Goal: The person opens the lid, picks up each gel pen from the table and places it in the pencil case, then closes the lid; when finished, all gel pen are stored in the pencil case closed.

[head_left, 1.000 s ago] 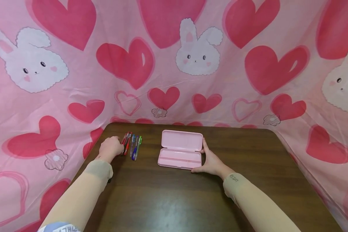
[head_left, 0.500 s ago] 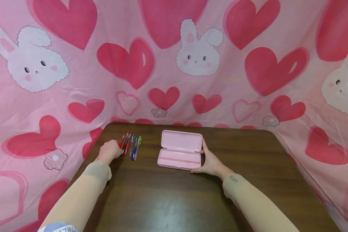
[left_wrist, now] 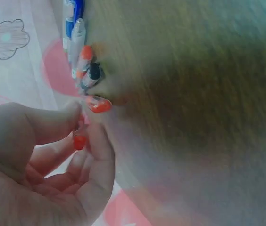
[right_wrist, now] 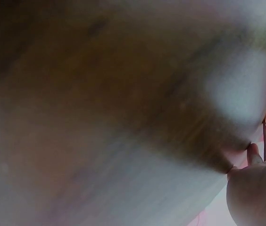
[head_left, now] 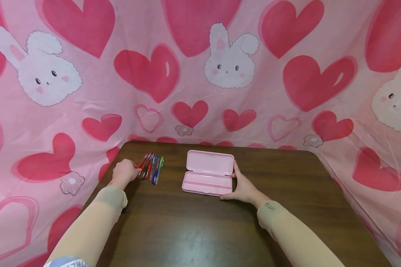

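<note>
One wooden table point(head_left: 200, 226) on my remote feed carries the open pink pencil case point(head_left: 208, 177). At the case's right end I see the right hand point(head_left: 244, 188), spread wide, thumb and fingers touching it. Left of the case, the left hand point(head_left: 124, 172) pinches a red pen point(left_wrist: 79, 141); red, black, blue and green pens point(head_left: 155, 178) lie between. Behind the case hangs a heart-and-bunny cloth point(head_left: 194, 79).

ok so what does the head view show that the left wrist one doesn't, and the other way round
Only head: the open pink case, the right grip at its right end, and the rabbit faces.

Only left wrist: the inner side of the left grip, with a red pen end between thumb and fingers.

Both: the left grip, the other pens beside it, the table and the pink backdrop.
</note>
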Demonstrator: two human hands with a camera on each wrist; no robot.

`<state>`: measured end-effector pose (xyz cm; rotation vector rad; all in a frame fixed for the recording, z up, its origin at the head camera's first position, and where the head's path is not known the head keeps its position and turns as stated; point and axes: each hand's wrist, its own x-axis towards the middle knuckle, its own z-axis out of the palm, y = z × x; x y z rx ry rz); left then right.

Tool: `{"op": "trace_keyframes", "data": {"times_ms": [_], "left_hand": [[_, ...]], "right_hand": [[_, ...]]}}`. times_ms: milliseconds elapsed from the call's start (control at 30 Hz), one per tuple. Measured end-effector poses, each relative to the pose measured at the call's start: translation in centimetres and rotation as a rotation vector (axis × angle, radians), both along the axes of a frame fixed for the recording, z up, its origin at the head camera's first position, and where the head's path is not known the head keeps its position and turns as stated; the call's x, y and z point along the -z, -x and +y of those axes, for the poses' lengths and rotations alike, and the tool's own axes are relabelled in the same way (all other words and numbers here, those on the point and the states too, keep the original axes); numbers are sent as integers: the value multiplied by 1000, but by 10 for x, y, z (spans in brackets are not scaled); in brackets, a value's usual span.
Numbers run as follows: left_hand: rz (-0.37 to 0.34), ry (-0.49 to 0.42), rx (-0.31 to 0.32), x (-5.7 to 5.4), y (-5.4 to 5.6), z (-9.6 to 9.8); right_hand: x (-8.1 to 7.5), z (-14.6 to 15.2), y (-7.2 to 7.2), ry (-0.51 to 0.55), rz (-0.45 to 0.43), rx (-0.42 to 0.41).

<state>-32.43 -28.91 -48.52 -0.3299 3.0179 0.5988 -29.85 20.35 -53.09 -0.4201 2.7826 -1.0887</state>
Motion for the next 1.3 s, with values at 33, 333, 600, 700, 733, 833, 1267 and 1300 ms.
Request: {"op": "trace_keyframes", "data": {"times_ms": [33,333,600,700,733,833,1267,1300], "left_hand": [[14,-14,-9,-2,-1,2],[228,-78,70,-16,1,46],[400,-186,299,-20,-1,116],[381,-196,419,-18,-2,141],[366,-195,461,-17,-2,148],[314,-187,562,-12,0,167],[221,-66,717,18,0,209],[217,-51,714,18,0,210]], "right_hand": [[0,0,0,-1,-1,1],[1,1,1,4,7,-4],[1,1,1,3,14,-12],[1,0,1,10,6,-13],[1,0,1,11,6,-12],[2,0,1,9,8,-13],[0,-3,-1,16,-16,0],[-1,-2,-1,17,-11,1]]}}
